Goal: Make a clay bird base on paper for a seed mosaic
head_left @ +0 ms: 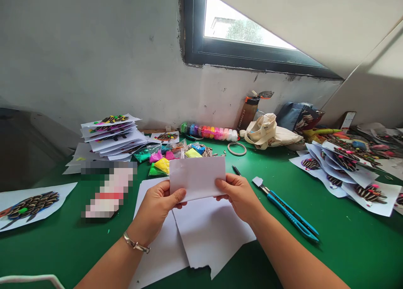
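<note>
Both of my hands hold up a folded white sheet of paper [197, 176] above the green table [346, 238]. My left hand [159, 207] pinches its lower left edge, thumb on the front. My right hand [239, 195] grips its lower right edge the same way. Under my hands lie more white paper sheets [208, 234], one with a torn lower edge. A blue utility knife [288, 211] lies just right of my right hand, and a black pen [236, 170] sits beyond it.
Stacks of finished seed-and-clay pictures sit at back left [110, 133] and right [346, 167]; one more lies at the far left [30, 205]. Small bags of coloured clay [163, 156], a tape roll [236, 148], a cloth bag [267, 131] and a bottle [248, 110] line the wall.
</note>
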The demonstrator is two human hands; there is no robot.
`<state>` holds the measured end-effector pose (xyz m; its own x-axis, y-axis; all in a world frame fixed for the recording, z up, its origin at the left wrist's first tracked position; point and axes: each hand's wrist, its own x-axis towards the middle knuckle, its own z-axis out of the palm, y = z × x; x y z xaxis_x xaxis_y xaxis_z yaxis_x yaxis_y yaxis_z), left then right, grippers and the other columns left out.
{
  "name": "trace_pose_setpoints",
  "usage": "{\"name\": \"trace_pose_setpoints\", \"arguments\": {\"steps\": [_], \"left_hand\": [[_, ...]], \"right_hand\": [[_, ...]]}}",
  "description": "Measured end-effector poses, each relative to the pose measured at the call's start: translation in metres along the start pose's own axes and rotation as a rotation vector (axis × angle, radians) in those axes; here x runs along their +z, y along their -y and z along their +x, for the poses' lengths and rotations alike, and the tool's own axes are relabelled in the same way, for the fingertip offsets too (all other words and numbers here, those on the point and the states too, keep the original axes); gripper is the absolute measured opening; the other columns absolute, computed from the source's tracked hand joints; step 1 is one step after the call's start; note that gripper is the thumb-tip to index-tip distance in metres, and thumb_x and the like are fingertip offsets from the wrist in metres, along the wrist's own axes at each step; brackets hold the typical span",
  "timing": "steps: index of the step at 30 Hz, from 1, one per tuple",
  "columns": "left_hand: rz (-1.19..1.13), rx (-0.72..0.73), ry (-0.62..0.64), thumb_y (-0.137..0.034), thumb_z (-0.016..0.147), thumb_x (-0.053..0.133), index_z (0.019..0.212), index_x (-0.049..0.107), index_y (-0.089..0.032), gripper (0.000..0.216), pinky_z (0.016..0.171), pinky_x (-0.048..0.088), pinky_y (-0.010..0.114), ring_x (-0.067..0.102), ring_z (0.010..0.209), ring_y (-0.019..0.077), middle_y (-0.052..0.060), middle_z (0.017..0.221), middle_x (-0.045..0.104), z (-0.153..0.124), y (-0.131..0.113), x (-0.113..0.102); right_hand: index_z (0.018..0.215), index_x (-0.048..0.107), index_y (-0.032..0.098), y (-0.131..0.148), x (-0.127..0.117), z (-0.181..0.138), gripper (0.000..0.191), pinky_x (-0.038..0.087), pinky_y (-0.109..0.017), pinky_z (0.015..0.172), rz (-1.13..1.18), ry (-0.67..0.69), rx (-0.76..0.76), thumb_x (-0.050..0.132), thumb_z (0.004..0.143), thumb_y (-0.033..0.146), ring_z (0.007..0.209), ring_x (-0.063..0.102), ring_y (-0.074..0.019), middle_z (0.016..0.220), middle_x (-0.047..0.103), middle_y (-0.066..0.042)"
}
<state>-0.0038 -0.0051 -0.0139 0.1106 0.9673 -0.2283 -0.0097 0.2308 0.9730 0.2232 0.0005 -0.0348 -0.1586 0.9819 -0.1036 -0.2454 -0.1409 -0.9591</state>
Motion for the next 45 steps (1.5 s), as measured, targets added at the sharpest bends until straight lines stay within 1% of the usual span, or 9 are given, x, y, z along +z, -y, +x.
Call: {"name": "trace_pose_setpoints", "arguments": {"steps": [6,12,17,21,24,26,33,36,45], "left_hand": [[-0.018,0.0,0.016,-0.043,0.068,0.079,0.088,0.069,-0.015,0.036,0.07,0.054,0.031,0.064,0.076,0.0186,0.005,0.088,0.07,0.0,-0.001,0.001],[-0.022,-0.163,0.125,-0.049,0.069,0.078,0.071,0.06,-0.015,0.038,0.05,0.042,0.022,0.058,0.053,0.0116,0.004,0.065,0.068,-0.002,-0.005,0.002],[-0.035,-0.128,0.021,-0.047,0.066,0.08,0.07,0.062,-0.015,0.037,0.049,0.04,0.022,0.054,0.049,0.0103,0.002,0.06,0.065,-0.001,-0.002,0.004],[-0.02,-0.073,0.01,-0.049,0.065,0.078,0.072,0.063,-0.015,0.038,0.049,0.041,0.023,0.055,0.05,0.0117,0.003,0.061,0.066,-0.003,0.002,0.012],[0.018,-0.045,0.058,-0.052,0.066,0.076,0.069,0.061,-0.015,0.04,0.049,0.04,0.023,0.054,0.049,0.0115,0.001,0.056,0.062,-0.006,0.004,0.02],[0.041,-0.03,0.054,-0.053,0.066,0.075,0.067,0.061,-0.015,0.041,0.048,0.039,0.023,0.053,0.048,0.0111,0.001,0.055,0.061,-0.008,0.004,0.023],[0.021,-0.026,0.043,-0.053,0.069,0.074,0.07,0.063,-0.015,0.039,0.048,0.039,0.022,0.054,0.048,0.0106,0.002,0.06,0.064,-0.013,0.003,0.028],[0.0,-0.028,0.021,-0.053,0.069,0.073,0.071,0.063,-0.015,0.04,0.047,0.038,0.022,0.053,0.047,0.0097,0.002,0.06,0.064,-0.016,0.003,0.03],[-0.049,-0.046,-0.053,-0.053,0.068,0.076,0.076,0.065,-0.014,0.041,0.046,0.039,0.019,0.051,0.047,0.0078,0.001,0.06,0.065,-0.014,0.003,0.022]], "right_hand": [[0.068,0.061,0.015,-0.001,-0.001,0.0,0.041,0.039,-0.023,0.045,-0.063,0.007,0.109,0.073,0.071,0.054,0.048,0.058,-0.012,0.06,0.063,-0.002],[0.072,0.064,0.014,0.003,-0.003,-0.001,0.038,0.038,-0.022,0.044,-0.041,-0.032,0.027,0.074,0.072,0.051,0.045,0.054,-0.0103,0.057,0.06,0.0],[0.071,0.063,0.015,0.0,0.009,-0.002,0.045,0.041,-0.023,0.047,0.176,-0.11,0.059,0.075,0.068,0.058,0.051,0.057,-0.0122,0.062,0.063,-0.003],[0.075,0.069,0.013,-0.011,0.035,-0.008,0.04,0.04,-0.024,0.053,0.182,0.056,0.157,0.078,0.067,0.052,0.062,0.058,-0.0136,0.077,0.067,-0.007],[0.076,0.07,0.014,-0.018,0.05,-0.015,0.033,0.035,-0.024,0.058,0.11,0.205,0.152,0.073,0.075,0.046,0.065,0.053,-0.0125,0.071,0.065,-0.005],[0.076,0.07,0.014,-0.019,0.054,-0.017,0.033,0.032,-0.024,0.057,0.102,0.206,0.15,0.07,0.077,0.047,0.065,0.05,-0.0123,0.069,0.064,-0.004],[0.072,0.067,0.014,-0.016,0.054,-0.022,0.029,0.028,-0.026,0.056,0.1,0.136,0.112,0.066,0.081,0.042,0.063,0.048,-0.0126,0.066,0.06,-0.003],[0.065,0.064,0.015,-0.017,0.05,-0.019,0.027,0.03,-0.026,0.056,0.121,0.025,0.125,0.068,0.078,0.038,0.058,0.046,-0.0112,0.061,0.057,-0.001],[0.06,0.058,0.016,0.003,0.002,0.004,0.032,0.025,-0.021,0.047,0.268,-0.318,-0.035,0.083,0.06,0.036,0.048,0.035,-0.0056,0.051,0.048,0.006]]}}
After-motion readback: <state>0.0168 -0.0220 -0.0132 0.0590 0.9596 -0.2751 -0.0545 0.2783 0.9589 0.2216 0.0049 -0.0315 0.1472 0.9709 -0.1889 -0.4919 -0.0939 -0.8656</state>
